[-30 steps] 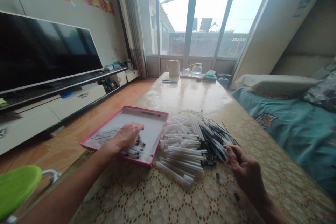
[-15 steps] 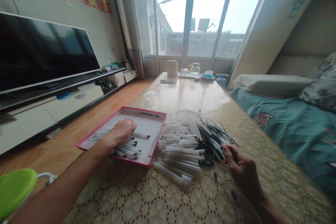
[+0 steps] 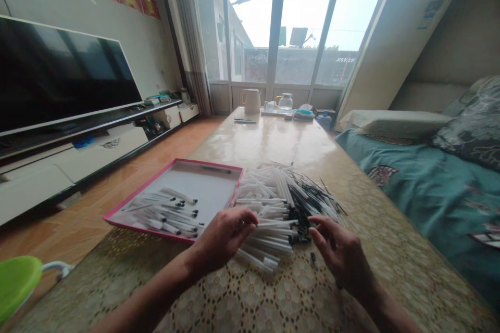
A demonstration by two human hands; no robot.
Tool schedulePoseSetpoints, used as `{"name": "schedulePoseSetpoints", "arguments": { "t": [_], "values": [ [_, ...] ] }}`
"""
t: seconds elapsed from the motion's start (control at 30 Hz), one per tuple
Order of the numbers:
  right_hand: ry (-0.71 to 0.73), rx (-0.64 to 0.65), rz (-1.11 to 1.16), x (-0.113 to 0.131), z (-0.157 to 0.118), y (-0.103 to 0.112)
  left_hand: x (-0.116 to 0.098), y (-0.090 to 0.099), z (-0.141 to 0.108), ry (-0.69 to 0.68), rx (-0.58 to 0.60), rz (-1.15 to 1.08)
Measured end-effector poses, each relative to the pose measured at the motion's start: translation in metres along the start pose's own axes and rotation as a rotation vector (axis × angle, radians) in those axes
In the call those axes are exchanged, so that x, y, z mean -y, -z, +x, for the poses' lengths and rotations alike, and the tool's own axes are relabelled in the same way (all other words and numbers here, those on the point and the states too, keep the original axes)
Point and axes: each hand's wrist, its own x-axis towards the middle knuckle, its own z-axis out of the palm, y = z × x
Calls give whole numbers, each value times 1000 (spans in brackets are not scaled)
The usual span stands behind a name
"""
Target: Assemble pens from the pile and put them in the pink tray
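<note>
My left hand (image 3: 230, 231) is over the near left side of a pile of white tubes (image 3: 269, 234), thumb and forefinger apart, nothing seen between them. Beside the small black caps (image 3: 302, 229), my right hand (image 3: 338, 244) has its thumb and forefinger spread, with nothing visible in it. Thin black refills (image 3: 312, 195) lie fanned out behind the caps. To the left, a pink-rimmed tray (image 3: 136, 192) holds several assembled pens (image 3: 164, 213) with black ends, and one more pen near its far edge.
Patterned table (image 3: 250, 296) runs toward the window. At its far end stand a beige jug (image 3: 251, 101), a glass pot (image 3: 286, 101) and a tissue pack (image 3: 303, 113). A green stool (image 3: 17, 286) is at lower left, a bed (image 3: 414, 192) at right.
My left hand has left the tray and moved right to the white tubes. My right hand has shifted left toward the black caps, and its fingers have opened.
</note>
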Motion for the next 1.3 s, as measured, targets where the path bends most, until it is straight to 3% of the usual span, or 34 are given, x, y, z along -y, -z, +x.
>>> {"name": "schedulePoseSetpoints", "arguments": {
  "t": [0.1,0.2,0.53,0.8,1.03,1.3],
  "values": [
    [130,170,10,7,0,4,-4,-34,-6,-49,68,-16],
    [193,323,-26,11,0,7,3,-46,-11,-41,93,12],
    [363,327,-343,18,-1,-1,12,-46,-17,-66,115,-20],
    [422,413,-257,33,-3,-8,18,-49,-22,-59,110,-29],
    [289,446,-222,23,-7,-8,34,-46,-22,-157,65,244],
    [364,528,-253,38,-12,-12,16,-53,-28,-382,171,642]
  ]
}}
